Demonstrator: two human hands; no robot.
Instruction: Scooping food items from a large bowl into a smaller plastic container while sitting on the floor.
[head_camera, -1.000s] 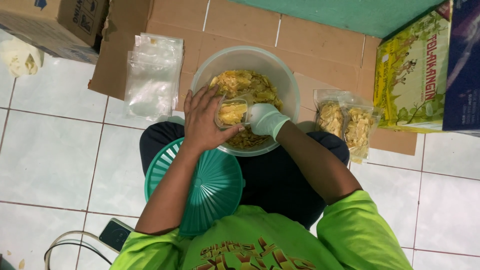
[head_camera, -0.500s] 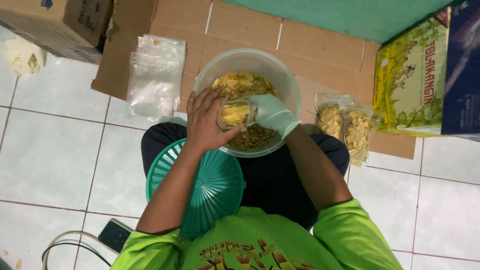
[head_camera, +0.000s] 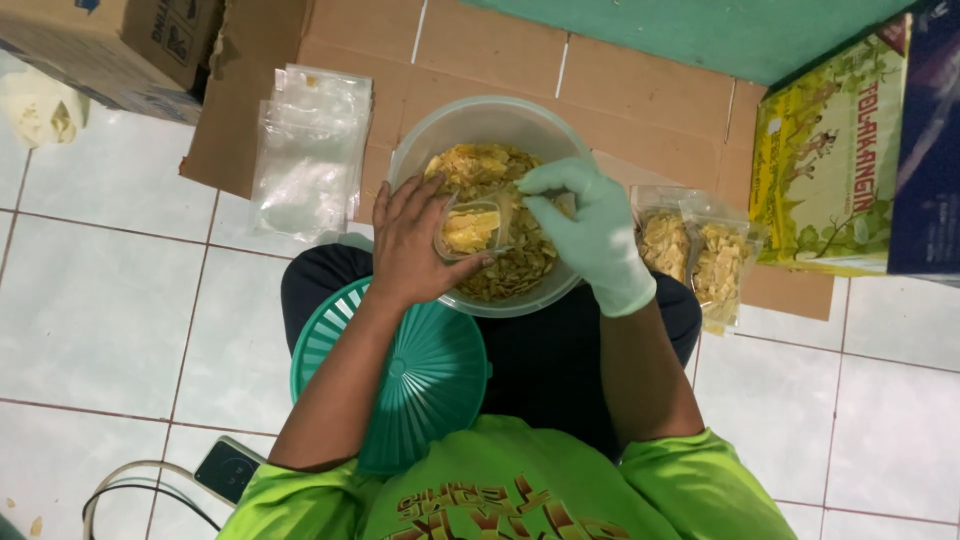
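Note:
A clear plastic bowl (head_camera: 430, 140) full of yellow-brown chips sits in front of my lap. My bare left hand (head_camera: 415, 245) holds a small clear bag (head_camera: 472, 228), partly filled with chips, upright over the bowl. My right hand (head_camera: 590, 225), in a pale green glove, pinches chips at the bag's open mouth. A green ribbed lid (head_camera: 420, 375) rests on my left thigh under my left forearm.
A stack of empty clear bags (head_camera: 310, 150) lies on flat cardboard (head_camera: 640, 90) at the left of the bowl. Two filled chip bags (head_camera: 700, 255) lie at the right. A yellow-green carton (head_camera: 830, 160) stands far right, a cardboard box (head_camera: 110, 40) top left, a phone (head_camera: 232, 470) bottom left.
My gloved right hand has lifted from the bowl's right side up to the mouth of the bag. My left hand keeps the bag in the same place.

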